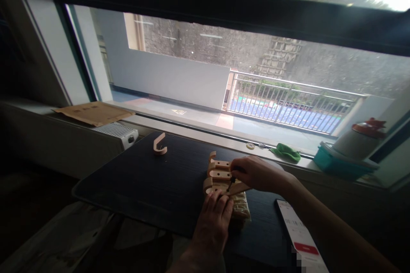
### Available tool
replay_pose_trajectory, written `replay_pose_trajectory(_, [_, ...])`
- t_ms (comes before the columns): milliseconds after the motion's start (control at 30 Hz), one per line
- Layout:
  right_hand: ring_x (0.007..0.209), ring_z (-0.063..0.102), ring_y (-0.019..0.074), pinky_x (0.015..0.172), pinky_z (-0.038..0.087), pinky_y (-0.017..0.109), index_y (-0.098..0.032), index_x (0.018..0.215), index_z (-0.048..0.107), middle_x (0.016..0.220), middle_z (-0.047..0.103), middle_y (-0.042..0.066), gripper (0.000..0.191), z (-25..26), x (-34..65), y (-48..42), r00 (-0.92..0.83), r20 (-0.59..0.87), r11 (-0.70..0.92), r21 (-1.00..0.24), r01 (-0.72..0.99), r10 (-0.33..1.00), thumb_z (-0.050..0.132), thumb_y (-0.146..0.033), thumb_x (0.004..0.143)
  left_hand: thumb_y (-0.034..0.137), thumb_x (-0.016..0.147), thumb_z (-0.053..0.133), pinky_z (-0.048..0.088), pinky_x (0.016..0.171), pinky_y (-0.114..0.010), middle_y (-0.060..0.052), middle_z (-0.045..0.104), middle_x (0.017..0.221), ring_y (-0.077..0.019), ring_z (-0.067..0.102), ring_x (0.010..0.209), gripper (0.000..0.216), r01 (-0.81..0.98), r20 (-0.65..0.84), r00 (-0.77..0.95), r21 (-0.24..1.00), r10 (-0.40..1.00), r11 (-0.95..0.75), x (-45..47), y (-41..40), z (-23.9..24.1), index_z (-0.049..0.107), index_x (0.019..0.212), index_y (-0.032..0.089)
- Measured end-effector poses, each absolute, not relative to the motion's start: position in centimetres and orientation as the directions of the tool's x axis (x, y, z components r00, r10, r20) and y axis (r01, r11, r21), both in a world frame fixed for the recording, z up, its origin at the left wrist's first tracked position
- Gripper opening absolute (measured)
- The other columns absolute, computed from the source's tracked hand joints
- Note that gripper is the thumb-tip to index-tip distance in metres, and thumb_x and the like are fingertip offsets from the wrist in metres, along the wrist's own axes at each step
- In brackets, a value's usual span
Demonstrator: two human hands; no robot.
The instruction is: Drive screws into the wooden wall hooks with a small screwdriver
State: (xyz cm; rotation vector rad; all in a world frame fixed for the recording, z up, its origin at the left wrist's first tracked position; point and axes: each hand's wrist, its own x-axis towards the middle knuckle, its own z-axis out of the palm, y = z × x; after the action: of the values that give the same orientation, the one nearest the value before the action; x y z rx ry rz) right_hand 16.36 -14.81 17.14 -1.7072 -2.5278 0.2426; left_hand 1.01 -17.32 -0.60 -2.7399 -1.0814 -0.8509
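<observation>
Side by side on the dark table (pixel 141 185) lie several light wooden hooks (pixel 218 174) with curled ends and dark screw holes. A pack in clear, crinkled wrapping (pixel 241 205) lies under or against them. My left hand (pixel 214 217) presses its fingers over the nearest hook, its thumb side toward the wrapped pack. In the closed fist of my right hand (pixel 256 172) is a small screwdriver (pixel 232 179), tilted, with its dark shaft pointing down at the nearest hook; its handle is mostly hidden. One loose wooden hook (pixel 159 147) sits near the table's far edge.
A phone (pixel 299 232) showing a timer lies right of my hands, under my right forearm. On the window sill are a green cloth (pixel 286 152), a tape roll (pixel 250 146), a teal box (pixel 336 164) and a bottle (pixel 361 136). A brown envelope (pixel 96 113) rests at left.
</observation>
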Motion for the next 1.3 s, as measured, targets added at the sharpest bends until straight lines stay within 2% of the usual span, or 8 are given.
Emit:
replay_pose_trajectory(200, [0.06,0.051,0.0104,0.054,0.031,0.023,-0.021,0.094,0.065,0.075,0.064,0.001,0.025,17.6,16.7,-14.9,-0.344,-0.017,0.336,-0.178,0.925,0.939,0.043,-0.032,0.088,0.008,0.079,0.047,0.037,0.103,-0.053,-0.009,0.052,0.125,-0.0301,0.039,0.124,0.047,0.649,0.515,0.604,0.125,0.608,-0.751,1.0,-17.4,-0.4,0.048,0.124,0.018])
replay_pose_trajectory(467, [0.056,0.048,0.0099,0.052,0.029,0.023,-0.019,0.089,0.065,0.07,0.062,0.001,0.025,17.1,15.9,-14.8,-0.349,-0.051,0.338,-0.153,0.929,0.936,0.042,-0.031,0.088,0.007,0.077,0.047,0.038,0.102,-0.053,-0.009,0.052,0.125,-0.03,0.041,0.123,0.049,0.652,0.52,0.591,0.141,0.616,-0.745,1.2,-17.4,-0.2,0.047,0.125,0.017])
replay_pose_trajectory(733, [0.064,0.052,0.0116,0.058,0.033,0.022,-0.018,0.088,0.06,0.076,0.064,0.003,0.022,16.5,16.1,-14.1,-0.36,-0.064,0.348,-0.146,0.926,0.931,0.04,-0.028,0.088,0.003,0.069,0.049,0.033,0.106,-0.053,-0.008,0.049,0.129,-0.0289,0.038,0.126,0.057,0.632,0.485,0.583,0.234,0.652,-0.739,1.1,-17.8,0.8,0.049,0.123,0.019])
replay_pose_trajectory(967, [0.065,0.055,0.0143,0.057,0.033,0.024,-0.015,0.086,0.061,0.076,0.064,0.006,0.032,16.2,15.5,-13.3,-0.266,-0.044,0.265,-0.034,0.964,0.963,0.037,-0.035,0.092,0.009,0.072,0.05,0.029,0.107,-0.052,-0.006,0.051,0.129,-0.0277,0.037,0.127,0.055,0.604,0.464,0.631,0.209,0.622,-0.769,1.1,-17.7,0.4,0.046,0.126,0.018])
replay_pose_trajectory(1133, [0.064,0.054,0.0127,0.055,0.032,0.023,-0.02,0.09,0.064,0.079,0.066,0.002,0.023,17.0,15.7,-13.5,-0.339,-0.104,0.333,-0.072,0.94,0.935,0.046,-0.035,0.086,0.011,0.071,0.051,0.028,0.108,-0.051,-0.006,0.051,0.13,-0.0279,0.037,0.127,0.055,0.613,0.45,0.634,0.202,0.628,-0.764,1.2,-17.6,0.3,0.046,0.126,0.017])
replay_pose_trajectory(1300, [0.061,0.051,0.011,0.054,0.032,0.023,-0.019,0.088,0.063,0.076,0.064,0.002,0.021,17.0,16.1,-13.7,-0.365,-0.103,0.354,-0.109,0.929,0.925,0.044,-0.028,0.086,0.012,0.071,0.052,0.027,0.108,-0.051,-0.007,0.051,0.13,-0.0284,0.036,0.127,0.056,0.619,0.44,0.627,0.22,0.643,-0.754,1.3,-17.7,0.3,0.046,0.126,0.017])
